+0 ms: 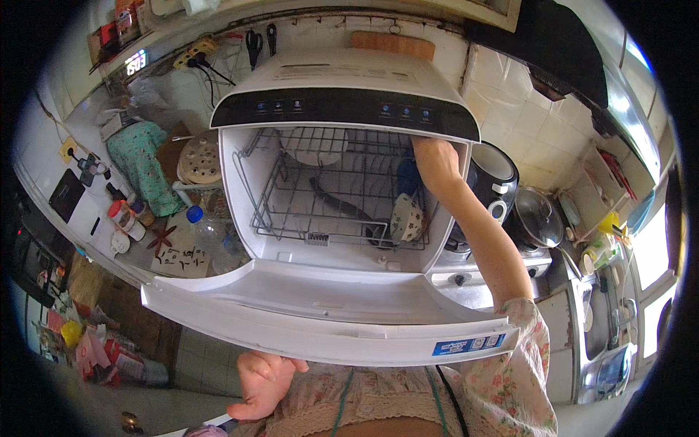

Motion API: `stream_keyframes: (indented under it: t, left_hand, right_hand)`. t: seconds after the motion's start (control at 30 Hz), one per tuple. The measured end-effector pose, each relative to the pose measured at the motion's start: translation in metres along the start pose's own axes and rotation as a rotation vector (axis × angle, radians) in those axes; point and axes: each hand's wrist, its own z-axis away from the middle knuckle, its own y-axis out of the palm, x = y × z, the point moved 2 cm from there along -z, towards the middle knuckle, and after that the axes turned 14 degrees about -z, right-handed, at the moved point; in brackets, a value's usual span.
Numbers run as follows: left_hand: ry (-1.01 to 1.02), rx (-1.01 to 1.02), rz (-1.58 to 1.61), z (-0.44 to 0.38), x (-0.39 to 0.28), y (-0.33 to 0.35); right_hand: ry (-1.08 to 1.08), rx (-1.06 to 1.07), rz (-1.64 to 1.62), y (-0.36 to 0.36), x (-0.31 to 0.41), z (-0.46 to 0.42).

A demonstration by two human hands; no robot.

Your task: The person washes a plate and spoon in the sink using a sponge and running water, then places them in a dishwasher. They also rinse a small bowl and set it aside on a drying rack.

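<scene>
A white countertop dishwasher [355,71] stands before me, its door [327,306] folded down towards my body. My right hand [437,158] reaches into the upper right of the cavity; its fingertips are hidden, so I cannot tell what they hold. Just below it is a dark blue dish [408,176], and lower down a flower-patterned bowl [407,218] leans in the wire rack [306,224]. A dark long-handled utensil [341,203] lies across the rack. White plates [315,145] stand at the back. My left hand [265,382] is beneath the door's front edge, fingers curled and thumb apart.
To the right are an air fryer [494,169], a glass-lidded pan [538,216] on a gas stove [464,278], and a sink [598,322]. Leftward stand a plastic bottle [205,226], jars [126,219] and a green cloth [143,164]. A range hood [546,49] hangs above.
</scene>
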Motion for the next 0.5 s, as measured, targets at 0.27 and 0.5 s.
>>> stream_keyframes:
  t: [0.27,0.5]
  left_hand:
    - [-0.014,0.020,0.043,-0.001,0.001,-0.003]
    - [0.003,0.021,0.036,-0.005,0.005,-0.004]
  right_hand:
    - [0.081,0.234,-0.166,0.000,-0.010,-0.003]
    - [-0.022,0.183,-0.310,-0.005,-0.014,-0.003]
